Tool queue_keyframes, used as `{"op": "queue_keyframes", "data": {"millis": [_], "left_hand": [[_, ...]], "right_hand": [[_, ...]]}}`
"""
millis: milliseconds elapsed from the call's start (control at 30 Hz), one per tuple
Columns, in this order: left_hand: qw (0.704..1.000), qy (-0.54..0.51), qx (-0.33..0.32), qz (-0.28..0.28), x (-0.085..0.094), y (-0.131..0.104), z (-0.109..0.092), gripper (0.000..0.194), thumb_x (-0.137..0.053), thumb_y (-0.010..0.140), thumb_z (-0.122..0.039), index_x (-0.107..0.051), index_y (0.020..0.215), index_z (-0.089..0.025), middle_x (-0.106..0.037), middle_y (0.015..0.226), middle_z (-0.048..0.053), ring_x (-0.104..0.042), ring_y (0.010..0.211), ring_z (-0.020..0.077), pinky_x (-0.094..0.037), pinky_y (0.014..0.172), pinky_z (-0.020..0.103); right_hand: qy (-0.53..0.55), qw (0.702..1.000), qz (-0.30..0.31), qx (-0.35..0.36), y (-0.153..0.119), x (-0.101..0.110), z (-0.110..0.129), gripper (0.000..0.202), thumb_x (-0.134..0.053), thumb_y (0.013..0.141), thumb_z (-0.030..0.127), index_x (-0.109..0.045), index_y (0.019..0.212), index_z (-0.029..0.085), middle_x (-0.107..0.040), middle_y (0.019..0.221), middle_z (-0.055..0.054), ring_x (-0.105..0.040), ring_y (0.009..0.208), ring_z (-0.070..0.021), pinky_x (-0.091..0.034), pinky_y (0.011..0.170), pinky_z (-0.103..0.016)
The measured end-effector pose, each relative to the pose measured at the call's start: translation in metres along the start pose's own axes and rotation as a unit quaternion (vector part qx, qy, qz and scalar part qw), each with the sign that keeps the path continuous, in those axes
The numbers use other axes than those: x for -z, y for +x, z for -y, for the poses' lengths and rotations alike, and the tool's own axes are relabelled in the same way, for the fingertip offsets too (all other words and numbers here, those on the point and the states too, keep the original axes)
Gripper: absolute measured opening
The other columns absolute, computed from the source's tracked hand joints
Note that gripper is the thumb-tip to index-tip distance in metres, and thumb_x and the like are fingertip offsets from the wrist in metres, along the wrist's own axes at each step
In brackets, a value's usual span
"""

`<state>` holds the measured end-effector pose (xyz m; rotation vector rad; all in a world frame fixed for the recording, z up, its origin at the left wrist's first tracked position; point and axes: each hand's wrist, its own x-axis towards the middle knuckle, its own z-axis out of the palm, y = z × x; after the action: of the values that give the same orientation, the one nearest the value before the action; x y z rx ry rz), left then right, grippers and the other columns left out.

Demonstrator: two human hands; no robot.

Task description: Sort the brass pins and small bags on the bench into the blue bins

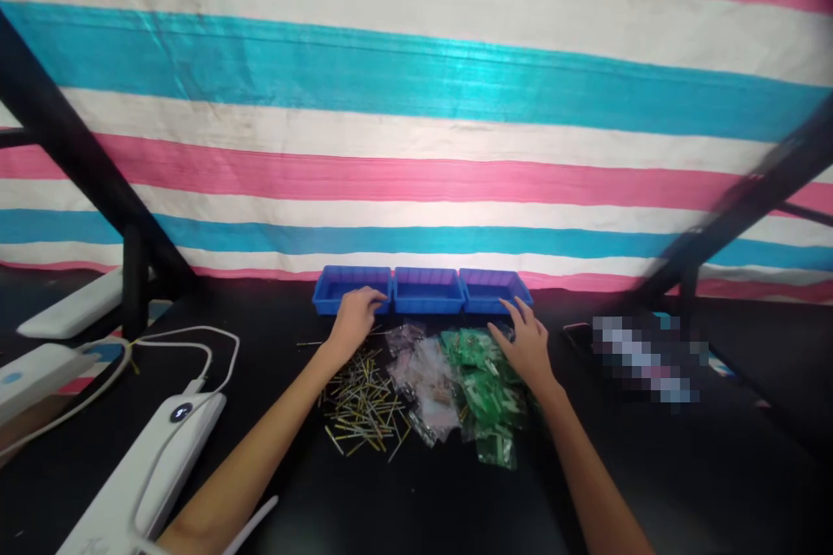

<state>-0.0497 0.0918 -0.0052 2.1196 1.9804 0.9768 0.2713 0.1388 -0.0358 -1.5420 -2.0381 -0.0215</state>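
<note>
At far left, pale devices and white cables lie on a black tabletop (403, 512). Next, a long white device (140, 473) has a small round display (181, 412), its characters too small to read surely, and faint, illegible markings near its bottom end.

The left hand (355, 316), fingers curled, overlaps the front of the left blue tray (331, 302); whether it grips anything cannot be told. Nearer the viewer is a loose pile of thin yellow and silvery sticks (364, 406). A middle blue tray (428, 307) stands behind clear packets (433, 381); green packets (488, 390) lie to their right, with no readable labels.

The right hand (528, 345) is open — fingers spread — beside the green packets, fingertips near the right blue tray (485, 304). Farther right, pixelation hides a dark object (644, 360) — any writing there is unreadable.
</note>
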Motion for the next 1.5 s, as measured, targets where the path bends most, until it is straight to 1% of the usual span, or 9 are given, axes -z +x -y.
{"op": "queue_keyframes", "data": {"millis": [400, 600, 700, 800, 933, 1067, 1267, 1367, 1500], "left_hand": [[1.000, 0.015, 0.010, -0.009, 0.005, -0.004, 0.000, 0.022, -0.046, 0.082, -0.014, -0.066, 0.089, -0.021, -0.064, 0.094, 0.003, -0.058, 0.092, 0.0179, -0.037, 0.093, 0.039], [0.998, 0.033, 0.000, -0.054, 0.009, -0.031, -0.043, 0.028, -0.054, 0.080, -0.028, -0.057, 0.107, -0.022, -0.059, 0.105, 0.007, -0.053, 0.100, 0.0219, -0.038, 0.089, 0.039], [0.999, -0.014, -0.050, 0.015, 0.003, -0.051, -0.075, 0.024, -0.048, 0.084, -0.030, -0.056, 0.106, -0.023, -0.058, 0.105, 0.005, -0.052, 0.101, 0.0197, -0.037, 0.089, 0.036], [0.986, -0.044, -0.123, 0.104, -0.002, -0.063, -0.098, 0.024, -0.043, 0.087, -0.027, -0.056, 0.106, -0.024, -0.058, 0.107, 0.004, -0.050, 0.103, 0.0182, -0.036, 0.090, 0.034], [0.977, -0.072, -0.153, 0.128, -0.004, -0.069, -0.107, 0.023, -0.039, 0.088, -0.025, -0.059, 0.101, -0.023, -0.058, 0.105, 0.005, -0.050, 0.101, 0.0167, -0.036, 0.088, 0.032], [0.983, -0.114, -0.114, 0.086, -0.010, -0.074, -0.100, 0.022, -0.041, 0.088, -0.024, -0.061, 0.095, -0.022, -0.061, 0.098, 0.005, -0.053, 0.095, 0.0165, -0.037, 0.085, 0.032], [0.974, -0.225, 0.029, -0.002, -0.019, -0.073, -0.095, 0.018, -0.048, 0.084, -0.027, -0.064, 0.088, -0.021, -0.061, 0.087, 0.003, -0.055, 0.085, 0.0157, -0.040, 0.078, 0.030], [0.943, -0.315, 0.108, -0.004, -0.020, -0.073, -0.102, 0.021, -0.051, 0.082, -0.031, -0.062, 0.095, -0.019, -0.059, 0.080, 0.002, -0.053, 0.069, 0.0121, -0.041, 0.064, 0.024], [0.910, -0.382, 0.159, 0.039, -0.023, -0.078, -0.110, 0.033, -0.059, 0.077, -0.036, -0.058, 0.104, -0.018, -0.057, 0.072, -0.001, -0.047, 0.059, 0.0095, -0.036, 0.053, 0.021]], "right_hand": [[0.006, 0.999, 0.020, 0.032, 0.006, 0.001, -0.007, 0.045, -0.044, 0.083, 0.041, -0.045, 0.125, 0.024, -0.043, 0.131, -0.010, -0.042, 0.119, -0.0261, -0.028, 0.100, -0.048], [0.028, 0.998, 0.049, 0.041, 0.003, 0.014, -0.009, 0.056, -0.050, 0.077, 0.050, -0.044, 0.127, 0.026, -0.040, 0.133, -0.010, -0.043, 0.119, -0.0277, -0.034, 0.095, -0.044], [0.033, 0.997, 0.058, 0.040, -0.001, 0.024, -0.006, 0.064, -0.055, 0.070, 0.057, -0.046, 0.125, 0.026, -0.047, 0.125, -0.010, -0.046, 0.114, -0.0286, -0.035, 0.093, -0.044], [0.063, 0.988, 0.129, 0.059, -0.006, 0.032, -0.002, 0.067, -0.059, 0.066, 0.059, -0.049, 0.123, 0.026, -0.055, 0.114, -0.009, -0.051, 0.106, -0.0270, -0.037, 0.089, -0.041], [0.105, 0.968, 0.212, 0.084, -0.009, 0.034, 0.005, 0.064, -0.066, 0.059, 0.056, -0.056, 0.113, 0.024, -0.061, 0.105, -0.007, -0.054, 0.099, -0.0257, -0.040, 0.085, -0.038], [0.147, 0.967, 0.200, 0.062, -0.009, 0.032, 0.010, 0.056, -0.070, 0.060, 0.046, -0.056, 0.109, 0.024, -0.063, 0.098, -0.004, -0.058, 0.091, -0.0218, -0.043, 0.081, -0.034], [0.209, 0.970, 0.118, -0.034, -0.008, 0.039, 0.018, 0.057, -0.071, 0.061, 0.041, -0.054, 0.113, 0.024, -0.062, 0.080, -0.001, -0.059, 0.069, -0.0175, -0.048, 0.066, -0.031], [0.364, 0.921, 0.106, -0.087, -0.011, 0.045, 0.034, 0.060, -0.067, 0.066, 0.042, -0.050, 0.119, 0.021, -0.061, 0.078, -0.002, -0.058, 0.063, -0.0159, -0.052, 0.055, -0.029], [0.535, 0.810, 0.227, -0.083, -0.023, 0.049, 0.066, 0.056, -0.065, 0.071, 0.038, -0.048, 0.123, 0.024, -0.064, 0.087, -0.002, -0.061, 0.068, -0.0146, -0.056, 0.056, -0.029]]}}
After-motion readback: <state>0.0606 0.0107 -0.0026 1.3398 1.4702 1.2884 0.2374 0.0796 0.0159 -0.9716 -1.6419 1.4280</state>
